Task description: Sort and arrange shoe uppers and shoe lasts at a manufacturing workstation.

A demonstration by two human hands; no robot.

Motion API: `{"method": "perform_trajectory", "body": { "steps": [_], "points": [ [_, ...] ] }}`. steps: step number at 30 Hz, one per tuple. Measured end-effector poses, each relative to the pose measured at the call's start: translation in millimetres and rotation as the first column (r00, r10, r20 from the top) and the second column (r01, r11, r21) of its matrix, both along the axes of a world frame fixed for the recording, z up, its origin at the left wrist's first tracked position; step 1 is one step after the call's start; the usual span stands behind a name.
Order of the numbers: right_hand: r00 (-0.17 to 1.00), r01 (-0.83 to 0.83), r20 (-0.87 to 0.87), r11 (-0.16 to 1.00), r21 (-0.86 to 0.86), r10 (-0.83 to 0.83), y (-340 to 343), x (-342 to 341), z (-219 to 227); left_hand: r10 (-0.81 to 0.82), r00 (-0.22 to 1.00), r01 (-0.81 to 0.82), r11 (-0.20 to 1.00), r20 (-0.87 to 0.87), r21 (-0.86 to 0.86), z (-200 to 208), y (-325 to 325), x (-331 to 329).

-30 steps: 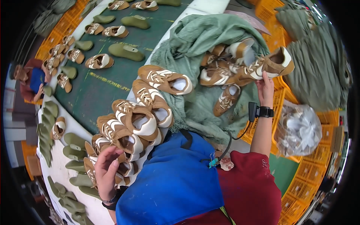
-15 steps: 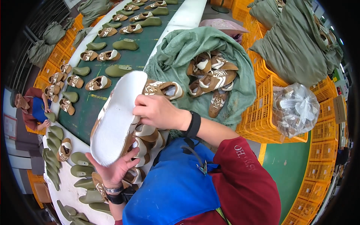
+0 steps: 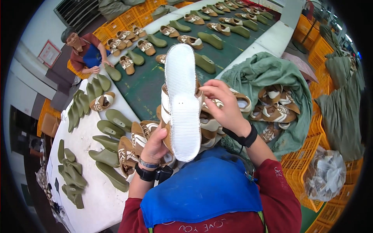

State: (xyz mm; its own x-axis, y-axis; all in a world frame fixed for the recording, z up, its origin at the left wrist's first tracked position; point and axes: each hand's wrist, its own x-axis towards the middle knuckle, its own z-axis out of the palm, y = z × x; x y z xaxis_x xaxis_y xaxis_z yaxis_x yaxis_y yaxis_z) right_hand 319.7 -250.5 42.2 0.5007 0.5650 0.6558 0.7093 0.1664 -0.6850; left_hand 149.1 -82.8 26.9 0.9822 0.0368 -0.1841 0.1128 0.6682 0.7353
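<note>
A brown-and-white shoe upper (image 3: 181, 116) is held up in front of me, its stitched white underside facing me. Its toe and heel ends point up and down. My left hand (image 3: 156, 144) grips the lower left side, thumb against the brown edge. At the opposite edge is my right hand (image 3: 220, 101), its fingers bent and thumb apart, the fingertips close to or touching the upper's side. Behind and below the held piece, several brown-and-white shoe uppers (image 3: 210, 125) lie bunched together, partly hidden by it.
Olive-green shoe lasts (image 3: 105, 157) lie on the white table (image 3: 97, 202) at left. A green conveyor belt (image 3: 134, 91) carries uppers and lasts. At right are a green sack (image 3: 248, 70) of uppers and yellow crates (image 3: 299, 159). A co-worker (image 3: 83, 50) stands at far left, handling a last.
The held upper has turned from a slant to nearly upright, its white underside now square to me. My right hand has loosened from its edge. The whole view has swung left.
</note>
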Motion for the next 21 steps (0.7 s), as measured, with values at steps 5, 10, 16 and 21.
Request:
{"method": "perform_trajectory", "body": {
  "steps": [5,10,16,21],
  "points": [
    [0.979,-0.145,-0.173,0.967,-0.210,0.110,-2,-25,3,0.239,0.955,-0.294,0.827,0.173,0.478,14,-21,21],
    [0.585,-0.212,-0.798,0.977,0.024,0.146,15,-6,6,0.141,0.940,-0.306,-0.050,0.310,0.951,4,-26,18],
    [0.325,-0.007,-0.836,0.885,0.465,0.442,14,31,1,0.053,0.857,-0.452,-0.398,0.512,0.798,13,-19,18],
    [0.419,-0.079,-0.832,0.928,0.365,0.363,6,42,9,0.144,0.974,-0.188,0.068,0.176,0.980,0,5,-8]
  ]
}}
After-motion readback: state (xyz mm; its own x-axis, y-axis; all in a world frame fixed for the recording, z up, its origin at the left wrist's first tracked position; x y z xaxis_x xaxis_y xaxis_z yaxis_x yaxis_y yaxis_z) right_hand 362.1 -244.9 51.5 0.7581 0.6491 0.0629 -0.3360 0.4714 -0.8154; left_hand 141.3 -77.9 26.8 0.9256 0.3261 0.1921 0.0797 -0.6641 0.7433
